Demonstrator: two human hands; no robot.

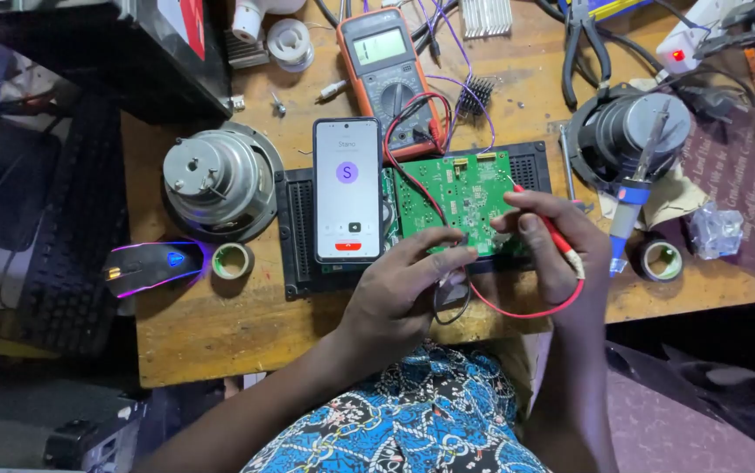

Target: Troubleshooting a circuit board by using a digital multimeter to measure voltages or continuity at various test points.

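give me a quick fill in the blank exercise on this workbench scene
1. The right hand holds a ____ probe on the green circuit board.
2. The smartphone lies to the ____ of the board.
3. The multimeter has an ____ casing.
4. The left hand's fingertips touch the board's ____ edge.

Missing words: red; left; orange; lower

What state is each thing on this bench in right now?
Smartphone: screen lit, lying flat.
Multimeter: display blank, leads plugged in.
Circuit board: bare, lying on its black case.
Red probe: held in right hand.
Left hand: fingers touching the board's edge.
Gaming mouse: lights glowing.
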